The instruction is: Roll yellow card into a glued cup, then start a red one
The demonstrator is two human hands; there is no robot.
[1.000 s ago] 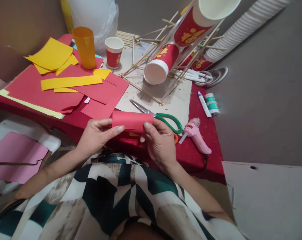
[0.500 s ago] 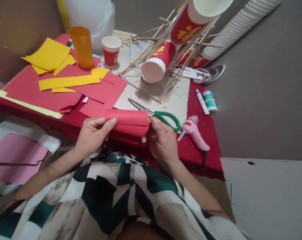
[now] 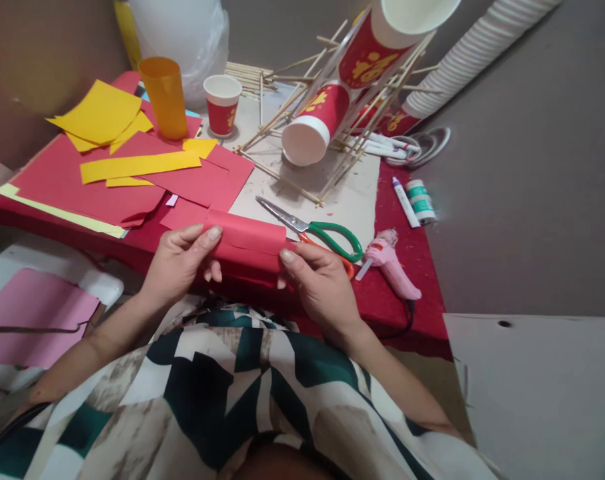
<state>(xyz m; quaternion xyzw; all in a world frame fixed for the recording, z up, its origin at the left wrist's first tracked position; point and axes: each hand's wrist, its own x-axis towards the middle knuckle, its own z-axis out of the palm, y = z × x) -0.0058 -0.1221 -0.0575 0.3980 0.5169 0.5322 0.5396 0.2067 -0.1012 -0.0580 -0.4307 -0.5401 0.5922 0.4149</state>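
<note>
A curled sheet of red paper (image 3: 247,237) is held between my two hands over the table's front edge, its long edges overlapping in a loose roll. My left hand (image 3: 185,257) pinches the left end, thumb on top. At the other end, my right hand (image 3: 317,277) grips the paper with its thumb over the seam. Just beyond the right hand lie scissors with green handles (image 3: 335,240), blades pointing left. An orange handle (image 3: 349,269) peeks out beneath them. To the right rests a pink hot glue gun (image 3: 392,267).
A leaning stick frame (image 3: 277,180) holds red-and-white paper cups (image 3: 307,140). Red and yellow paper (image 3: 102,110), an orange tumbler (image 3: 165,100) and a single paper cup (image 3: 222,103) occupy the left and back. A marker (image 3: 405,203) and a green-and-white roll (image 3: 421,201) lie right.
The red paper has shifted slightly left and tilted down at its right end. My right hand has moved its thumb onto the paper's right end, and the orange handle shows more.
</note>
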